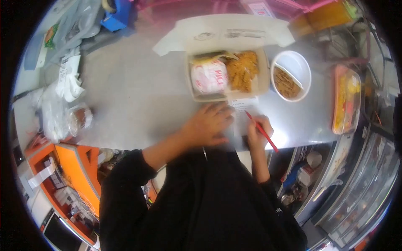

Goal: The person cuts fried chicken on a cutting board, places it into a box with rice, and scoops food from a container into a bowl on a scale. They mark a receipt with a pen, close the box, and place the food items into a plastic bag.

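My left hand [209, 124] lies with spread fingers at the left edge of a printed paper slip [242, 109] on the metal table. A red pen [264, 134] is held in my right hand [259, 130], its tip over the slip's right side. Just beyond the slip stands an open cardboard box [228, 95] with its lid folded back. Inside it are a wrapped packet marked RICE [209, 76] on the left and fried food [242, 71] on the right. Right of the box is a round white divided bowl [304, 71] with brown food in one part.
At the right stands a clear-lidded tray [346, 100] of yellow and red food. Plastic bags [56, 111] and white paper [69, 78] lie at the left. A blue holder [117, 16] is at the back left. Orange shelving [75, 167] is below the table edge.
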Tool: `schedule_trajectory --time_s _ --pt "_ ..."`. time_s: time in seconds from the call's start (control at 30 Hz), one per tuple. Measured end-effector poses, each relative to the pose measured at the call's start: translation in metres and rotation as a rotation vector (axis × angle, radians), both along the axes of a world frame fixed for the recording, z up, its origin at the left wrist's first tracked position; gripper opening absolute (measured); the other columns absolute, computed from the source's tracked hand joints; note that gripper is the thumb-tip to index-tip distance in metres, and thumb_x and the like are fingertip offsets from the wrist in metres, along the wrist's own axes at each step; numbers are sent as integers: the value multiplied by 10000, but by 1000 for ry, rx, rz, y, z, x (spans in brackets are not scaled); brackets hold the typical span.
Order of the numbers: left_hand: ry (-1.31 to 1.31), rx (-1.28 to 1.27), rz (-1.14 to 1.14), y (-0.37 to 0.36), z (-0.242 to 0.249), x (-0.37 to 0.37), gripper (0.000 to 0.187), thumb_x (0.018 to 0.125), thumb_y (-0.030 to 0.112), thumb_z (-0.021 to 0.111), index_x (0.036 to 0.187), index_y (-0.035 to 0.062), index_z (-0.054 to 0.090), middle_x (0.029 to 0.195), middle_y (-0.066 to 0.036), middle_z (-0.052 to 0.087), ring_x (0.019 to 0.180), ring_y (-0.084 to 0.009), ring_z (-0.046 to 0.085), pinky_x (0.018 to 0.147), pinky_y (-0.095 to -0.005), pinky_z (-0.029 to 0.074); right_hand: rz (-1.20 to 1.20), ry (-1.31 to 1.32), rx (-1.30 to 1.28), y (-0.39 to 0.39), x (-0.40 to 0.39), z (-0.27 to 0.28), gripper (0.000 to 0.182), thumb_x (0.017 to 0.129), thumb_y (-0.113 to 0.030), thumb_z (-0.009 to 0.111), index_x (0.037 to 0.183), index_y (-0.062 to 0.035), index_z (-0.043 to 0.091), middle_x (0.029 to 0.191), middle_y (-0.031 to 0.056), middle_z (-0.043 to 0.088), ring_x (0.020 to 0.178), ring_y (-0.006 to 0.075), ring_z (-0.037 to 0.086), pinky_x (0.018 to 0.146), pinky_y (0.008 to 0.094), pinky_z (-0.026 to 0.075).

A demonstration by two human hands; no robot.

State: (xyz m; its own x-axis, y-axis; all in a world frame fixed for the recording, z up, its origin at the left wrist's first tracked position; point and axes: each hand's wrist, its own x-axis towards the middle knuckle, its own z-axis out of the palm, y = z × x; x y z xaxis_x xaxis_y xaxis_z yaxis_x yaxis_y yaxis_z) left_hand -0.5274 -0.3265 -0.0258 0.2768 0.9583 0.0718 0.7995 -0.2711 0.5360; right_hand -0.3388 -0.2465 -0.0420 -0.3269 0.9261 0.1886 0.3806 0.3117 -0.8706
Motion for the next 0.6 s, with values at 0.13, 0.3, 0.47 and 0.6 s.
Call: schedule_trajectory --time_s 0.13,0.3,0.47,0.6 --pt "9 17 15 -1 3 3 554 712 460 632 1126 104 534 1291 -81 437 1232 -289 364 1001 -471 275 -33 94 -75 -9 -4 11 25 739 -16 585 750 -5 565 658 60 571 543 106 524 509 226 425" --pt "31 8 15 -1 2 4 552 704 451 638 1126 110 536 1290 -80 437 1232 -289 363 1009 -470 264 -9 57 -102 -15 -5 3 50 738 -34 604 766 -1 578 664 84 588 559 128 553 534 235 451" --pt "53 34 17 -2 3 5 532 715 449 632 1113 108 539 1285 -82 440 1234 -289 361 1009 -472 266 -9 -20 -58 -15 -9 8 51 738 -34 602 764 -2 570 633 82 575 545 129 544 522 244 445" --pt "42 44 17 -1 3 5 522 726 455 622 1105 107 541 1281 -84 442 1235 -289 360 1011 -477 265 -124 72 -170 -12 -4 3 45 739 -29 597 758 -2 567 615 72 562 533 117 532 508 239 433"
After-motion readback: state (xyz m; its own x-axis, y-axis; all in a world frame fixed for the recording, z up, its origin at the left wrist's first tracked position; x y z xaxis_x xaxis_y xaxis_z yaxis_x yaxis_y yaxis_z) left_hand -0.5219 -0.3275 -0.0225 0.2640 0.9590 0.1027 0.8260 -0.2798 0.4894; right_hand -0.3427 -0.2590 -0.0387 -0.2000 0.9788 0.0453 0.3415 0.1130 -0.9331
